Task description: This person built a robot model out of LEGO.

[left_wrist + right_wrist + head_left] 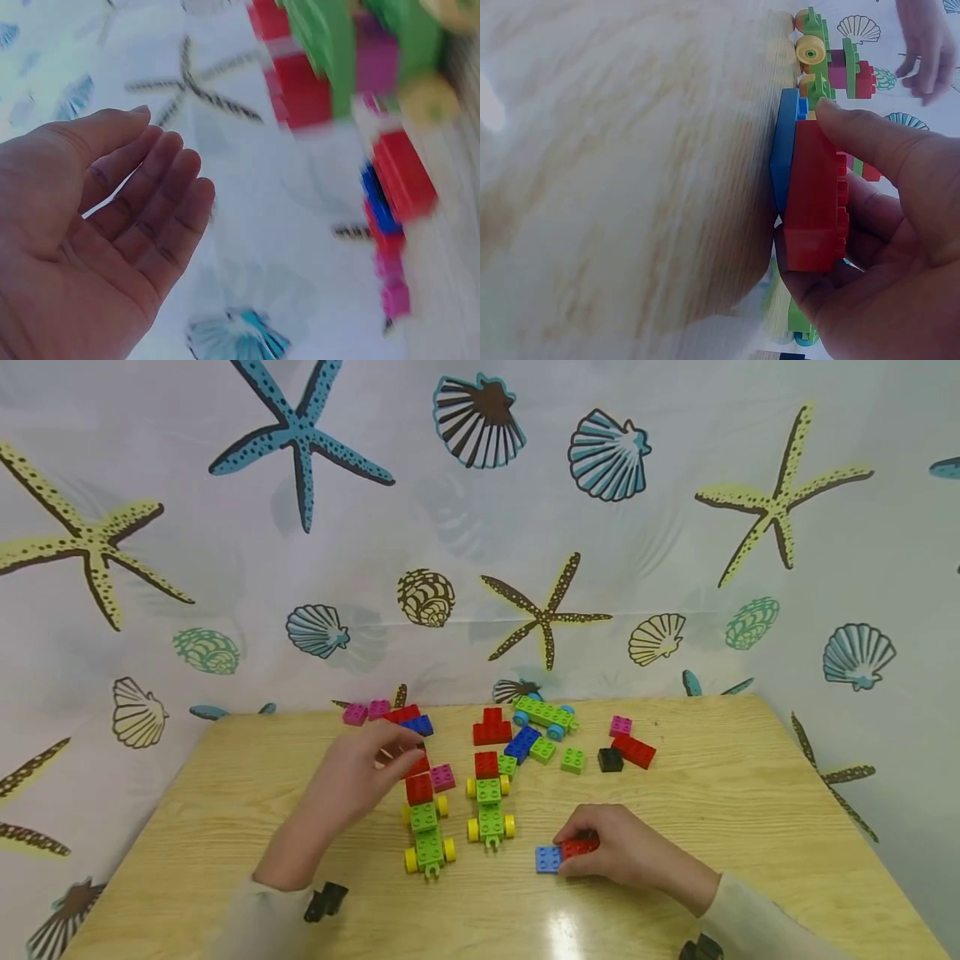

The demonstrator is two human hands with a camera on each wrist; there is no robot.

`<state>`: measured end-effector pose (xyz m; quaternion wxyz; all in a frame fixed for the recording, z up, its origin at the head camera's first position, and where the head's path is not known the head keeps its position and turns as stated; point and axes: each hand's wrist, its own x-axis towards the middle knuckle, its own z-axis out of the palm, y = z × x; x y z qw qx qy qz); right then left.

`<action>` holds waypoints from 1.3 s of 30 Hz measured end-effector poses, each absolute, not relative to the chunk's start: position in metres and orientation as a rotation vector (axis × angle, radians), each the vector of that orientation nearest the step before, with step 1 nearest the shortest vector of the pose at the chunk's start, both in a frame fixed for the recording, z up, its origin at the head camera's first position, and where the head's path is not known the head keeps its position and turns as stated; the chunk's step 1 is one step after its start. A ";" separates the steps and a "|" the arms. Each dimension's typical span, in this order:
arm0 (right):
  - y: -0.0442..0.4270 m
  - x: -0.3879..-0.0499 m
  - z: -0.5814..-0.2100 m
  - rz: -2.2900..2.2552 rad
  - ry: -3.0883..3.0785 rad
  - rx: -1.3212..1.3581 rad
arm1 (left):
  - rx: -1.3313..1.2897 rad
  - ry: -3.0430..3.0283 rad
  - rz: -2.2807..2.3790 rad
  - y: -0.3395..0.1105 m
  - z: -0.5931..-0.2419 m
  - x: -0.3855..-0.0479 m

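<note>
My right hand grips a red toy building brick between thumb and fingers. The red brick overlaps a blue brick, which lies low at the tabletop in the right wrist view. My left hand is raised over the left group of bricks, its fingers loosely bent. Nothing is in that hand in the left wrist view. Near it stands a green wheeled car with a red brick at its far end. Part of the bricks behind the left hand is hidden.
A second green car with yellow wheels stands mid-table. Behind it are stacked red bricks, a blue brick and a green base with blue wheels. A black brick and red brick lie right. A patterned cloth hangs behind.
</note>
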<state>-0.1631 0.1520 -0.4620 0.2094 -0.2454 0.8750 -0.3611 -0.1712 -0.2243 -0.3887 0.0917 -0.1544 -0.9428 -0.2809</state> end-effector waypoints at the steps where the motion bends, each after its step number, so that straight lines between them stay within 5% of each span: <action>1: 0.152 -0.163 -0.462 -1.004 2.434 -0.679 | -0.417 -2.815 -0.824 -0.235 -0.391 -0.178; 14: 0.153 -0.164 -0.463 -0.990 2.436 -0.661 | -0.224 -3.072 -0.911 -0.290 -0.452 -0.235; 39: 0.152 -0.164 -0.461 -0.987 2.428 -0.646 | -0.205 -3.187 -0.857 -0.272 -0.466 -0.243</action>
